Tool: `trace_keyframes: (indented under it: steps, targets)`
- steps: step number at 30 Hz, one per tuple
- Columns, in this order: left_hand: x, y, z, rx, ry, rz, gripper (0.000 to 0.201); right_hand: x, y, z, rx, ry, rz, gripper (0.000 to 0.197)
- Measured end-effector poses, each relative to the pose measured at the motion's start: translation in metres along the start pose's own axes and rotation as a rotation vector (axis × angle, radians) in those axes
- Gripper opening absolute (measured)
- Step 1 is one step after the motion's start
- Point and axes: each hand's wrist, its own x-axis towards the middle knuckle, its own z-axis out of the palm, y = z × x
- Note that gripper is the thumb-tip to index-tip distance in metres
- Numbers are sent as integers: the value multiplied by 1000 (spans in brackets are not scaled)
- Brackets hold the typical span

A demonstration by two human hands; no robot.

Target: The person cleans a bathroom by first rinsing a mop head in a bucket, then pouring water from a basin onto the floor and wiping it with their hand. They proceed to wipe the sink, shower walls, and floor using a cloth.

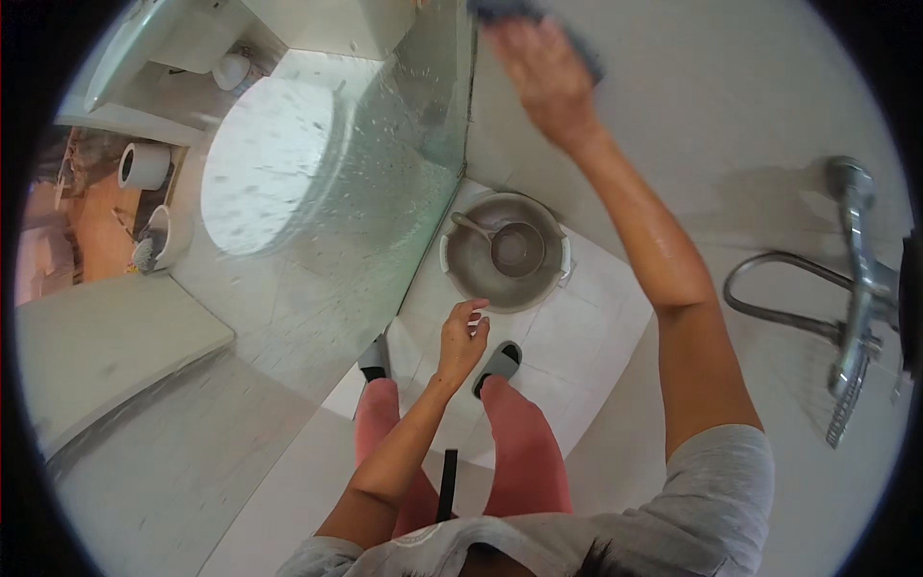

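Observation:
Stretched up to the far wall (673,87), my right hand (548,82) presses a dark grey cloth (507,9) against it. The cloth shows past the fingertips and along the hand's right side; the palm hides the rest. My left hand (462,338) hangs in front of my body with loosely bent fingers and nothing in them. Just beyond it, a round grey-brown basin (463,279) stands on the tiled floor. Inside the basin lies a water dipper (517,250) of similar colour, its handle pointing to the upper left.
A wet glass panel (385,192) runs along the left of the basin. Behind it are a round white shape (269,163) and a toilet brush (149,248). On the right wall sits a chrome shower mixer (856,298) with a hose. My grey slippers (502,361) stand near the basin.

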Motion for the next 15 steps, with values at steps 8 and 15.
trace_keyframes:
  steps: [8,15]
  targets:
    - [96,-196,35,60,66,-156,41,-283,-46,123,26,-902,-338,42]
    - [103,-327,55,-40,287,-790,69,-215,37,-51,-268,-218,63,38]
